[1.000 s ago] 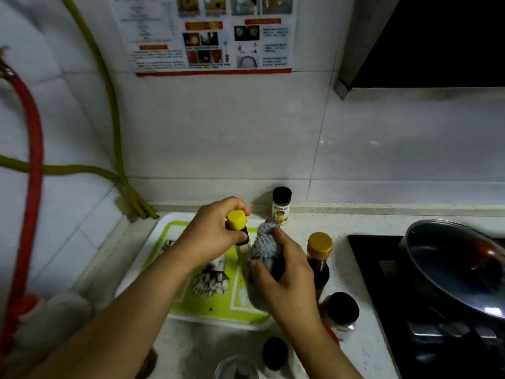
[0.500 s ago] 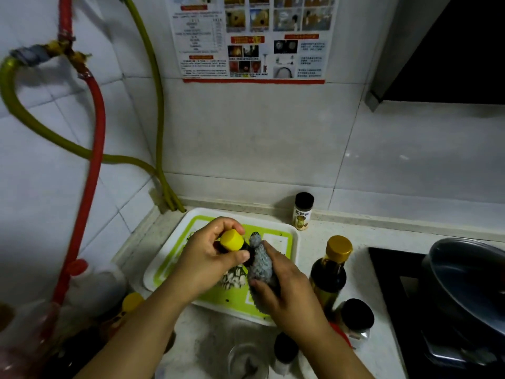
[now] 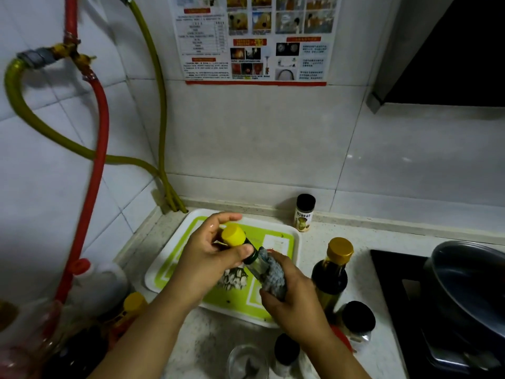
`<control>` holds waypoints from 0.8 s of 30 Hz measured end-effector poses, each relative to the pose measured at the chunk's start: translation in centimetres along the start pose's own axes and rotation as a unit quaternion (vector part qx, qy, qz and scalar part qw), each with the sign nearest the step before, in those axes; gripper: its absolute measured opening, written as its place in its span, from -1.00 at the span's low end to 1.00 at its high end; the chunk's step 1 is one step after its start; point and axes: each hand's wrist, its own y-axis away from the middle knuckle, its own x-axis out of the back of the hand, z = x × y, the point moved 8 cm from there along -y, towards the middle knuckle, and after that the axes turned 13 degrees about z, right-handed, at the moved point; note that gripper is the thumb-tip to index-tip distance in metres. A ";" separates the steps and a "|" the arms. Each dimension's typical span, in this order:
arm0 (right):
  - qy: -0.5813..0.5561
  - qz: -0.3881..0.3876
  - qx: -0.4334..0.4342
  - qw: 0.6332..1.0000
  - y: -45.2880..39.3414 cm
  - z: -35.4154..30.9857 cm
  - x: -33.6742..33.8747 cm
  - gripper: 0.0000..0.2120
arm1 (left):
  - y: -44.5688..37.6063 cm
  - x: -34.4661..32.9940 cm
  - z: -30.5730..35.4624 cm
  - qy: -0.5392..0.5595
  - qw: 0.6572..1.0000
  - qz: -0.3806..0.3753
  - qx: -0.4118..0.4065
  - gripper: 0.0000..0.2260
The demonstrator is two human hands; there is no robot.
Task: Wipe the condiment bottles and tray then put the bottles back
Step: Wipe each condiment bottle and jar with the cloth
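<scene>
Head camera view, looking down at a pale speckled kitchen counter set against a white tiled wall. Near the middle, a person's left hand grips the neck of a small yellow-capped bottle, thumb and fingers curled round it just below the cap. This bottle is tilted, cap toward the upper left, and is held in the air above a white and green tray that lies flat on the counter. Right beside it, the right hand clutches a grey knitted cloth, fingers closed round the cloth and pressing it against the lower body of the bottle, which the cloth partly hides. Just right of the tray stands a tall dark bottle with a gold cap, upright on the counter. At the back, close to the wall, stands a small spice jar with a black lid and a pale label. Nearer the camera, right of the wrist, is a black-lidded jar, and in front of the tray sit another black-capped bottle and a clear glass. At the far right a metal pan rests on a black stove. At the lower left, blurred bottles are bunched together, one with a yellow cap. Red and yellow-green hoses run down the left wall, and a printed poster hangs above.
</scene>
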 end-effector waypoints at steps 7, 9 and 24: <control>-0.070 -0.021 -0.039 0.997 0.3 0.7 -0.2 -0.42 | -0.4 -0.2 -1.8 -0.032 0.997 -0.059 0.043 -0.61; -0.069 -0.018 -0.039 0.997 0.3 0.8 -0.1 -0.41 | -0.1 -0.5 -2.6 -0.017 0.994 -0.084 0.072 -0.62; 0.032 -0.032 -0.011 0.999 1.4 0.3 -1.2 -0.24 | 0.1 1.0 -2.9 -0.071 0.992 0.102 0.020 -0.73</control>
